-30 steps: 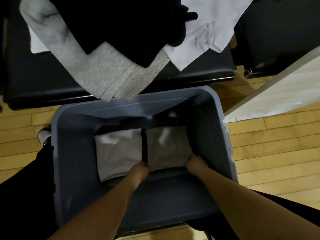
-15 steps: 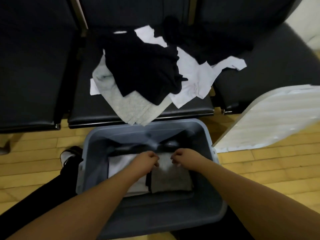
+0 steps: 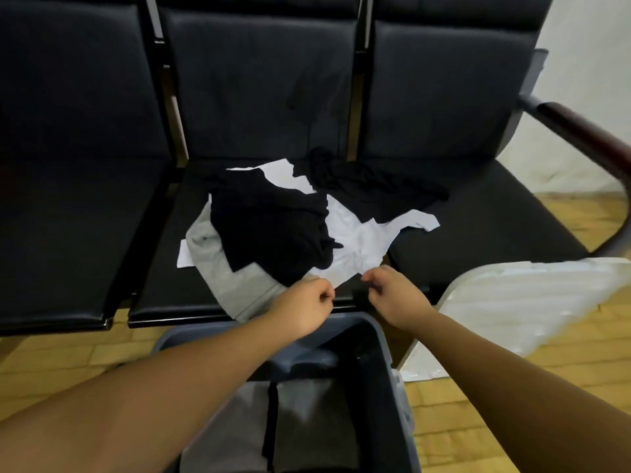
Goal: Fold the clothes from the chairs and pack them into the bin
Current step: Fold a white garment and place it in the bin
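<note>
In the head view, a row of three black padded chairs [image 3: 259,97] is seen from above, standing on a yellow wooden plank floor [image 3: 61,356]. A loose heap of unfolded clothes is spread over the middle seat: a crumpled black garment [image 3: 273,227] lies on top, a light grey knitted garment [image 3: 235,285] is draped under it and hangs over the front edge of the seat, and a white shirt [image 3: 355,240] is spread to the right, with one sleeve reaching onto the right-hand seat. A second dark garment [image 3: 372,182] is bunched at the back, across the gap between the middle and right seats.

A grey-blue plastic bin [image 3: 392,387] is placed on the floor just in front of the middle chair. Two folded light grey pieces [image 3: 307,421] are laid side by side inside it. A white ribbed bin lid [image 3: 529,302] is leaned to the right of the bin.

The left hand [image 3: 304,305] is held above the far rim of the bin with its fingers curled in loosely; nothing is seen between them. The right hand [image 3: 392,295] is held beside it, likewise curled, near the lower edge of the white shirt; whether the cloth is pinched cannot be told.
</note>
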Action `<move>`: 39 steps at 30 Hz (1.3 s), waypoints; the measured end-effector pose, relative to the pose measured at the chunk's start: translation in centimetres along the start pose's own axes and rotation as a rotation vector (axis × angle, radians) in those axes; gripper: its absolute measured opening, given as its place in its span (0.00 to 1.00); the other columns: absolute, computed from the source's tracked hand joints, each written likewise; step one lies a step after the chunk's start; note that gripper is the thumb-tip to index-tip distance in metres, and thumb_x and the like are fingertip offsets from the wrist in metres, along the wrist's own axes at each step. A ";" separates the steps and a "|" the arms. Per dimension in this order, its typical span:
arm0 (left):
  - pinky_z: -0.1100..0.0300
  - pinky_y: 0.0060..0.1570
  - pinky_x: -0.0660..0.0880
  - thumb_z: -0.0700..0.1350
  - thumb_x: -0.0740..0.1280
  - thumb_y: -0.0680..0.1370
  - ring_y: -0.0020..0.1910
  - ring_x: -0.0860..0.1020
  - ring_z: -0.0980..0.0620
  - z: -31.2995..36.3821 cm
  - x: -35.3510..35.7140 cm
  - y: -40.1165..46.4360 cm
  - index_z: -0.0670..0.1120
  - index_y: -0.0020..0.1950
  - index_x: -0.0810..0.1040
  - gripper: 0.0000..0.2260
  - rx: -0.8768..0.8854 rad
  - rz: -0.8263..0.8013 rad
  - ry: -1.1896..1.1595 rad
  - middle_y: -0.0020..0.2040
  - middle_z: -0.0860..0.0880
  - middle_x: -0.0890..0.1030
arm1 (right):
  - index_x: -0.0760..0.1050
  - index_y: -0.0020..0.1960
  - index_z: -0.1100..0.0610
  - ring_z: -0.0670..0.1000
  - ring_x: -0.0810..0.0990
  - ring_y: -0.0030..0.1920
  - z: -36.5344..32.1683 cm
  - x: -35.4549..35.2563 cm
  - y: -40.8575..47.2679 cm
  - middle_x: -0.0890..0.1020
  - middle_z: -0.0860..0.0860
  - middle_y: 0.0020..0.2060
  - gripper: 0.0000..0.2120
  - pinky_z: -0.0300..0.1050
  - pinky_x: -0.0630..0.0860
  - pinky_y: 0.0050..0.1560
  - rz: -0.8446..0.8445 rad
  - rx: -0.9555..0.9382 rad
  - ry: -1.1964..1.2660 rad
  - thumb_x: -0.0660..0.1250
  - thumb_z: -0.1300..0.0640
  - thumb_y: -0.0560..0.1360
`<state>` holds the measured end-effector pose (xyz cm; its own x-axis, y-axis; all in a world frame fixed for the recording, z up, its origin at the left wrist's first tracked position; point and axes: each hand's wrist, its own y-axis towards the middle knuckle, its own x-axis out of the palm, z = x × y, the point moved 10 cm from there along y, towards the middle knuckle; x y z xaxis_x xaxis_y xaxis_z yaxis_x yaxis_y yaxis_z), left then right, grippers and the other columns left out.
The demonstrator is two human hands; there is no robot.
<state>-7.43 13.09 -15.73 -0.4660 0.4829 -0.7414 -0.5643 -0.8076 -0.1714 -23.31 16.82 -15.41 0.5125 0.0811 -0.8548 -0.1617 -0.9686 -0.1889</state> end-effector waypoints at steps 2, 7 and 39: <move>0.59 0.48 0.73 0.43 0.63 0.80 0.45 0.75 0.53 1.5 0.2 1.7 0.47 0.55 0.78 0.07 0.064 0.016 0.033 0.56 0.53 0.76 | 0.73 0.68 0.53 0.49 0.75 0.62 0.6 -0.8 1.0 0.73 0.48 0.66 0.16 0.42 0.72 0.61 0.008 0.003 -0.037 0.61 0.59 0.81; 0.56 0.54 0.74 0.40 0.61 0.80 0.55 0.74 0.52 4.7 -0.6 5.8 0.44 0.55 0.78 0.08 0.204 0.162 0.118 0.58 0.52 0.76 | 0.71 0.70 0.52 0.49 0.77 0.57 2.4 -1.4 4.1 0.70 0.48 0.69 0.17 0.48 0.75 0.61 0.037 0.059 0.002 0.61 0.56 0.81; 0.58 0.45 0.66 0.51 0.71 0.77 0.50 0.68 0.51 5.5 -10.8 8.1 0.52 0.38 0.66 0.15 0.119 -0.115 0.418 0.43 0.54 0.70 | 0.73 0.50 0.54 0.50 0.73 0.36 -7.4 -11.4 6.2 0.80 0.54 0.39 0.02 0.44 0.70 0.37 0.164 -0.085 0.195 0.63 0.56 0.79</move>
<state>-10.71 3.21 -5.57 -0.0942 0.3689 -0.9247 -0.6820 -0.7005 -0.2100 -23.93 8.10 -3.24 0.6396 -0.1175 -0.7597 -0.1889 -0.9820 -0.0072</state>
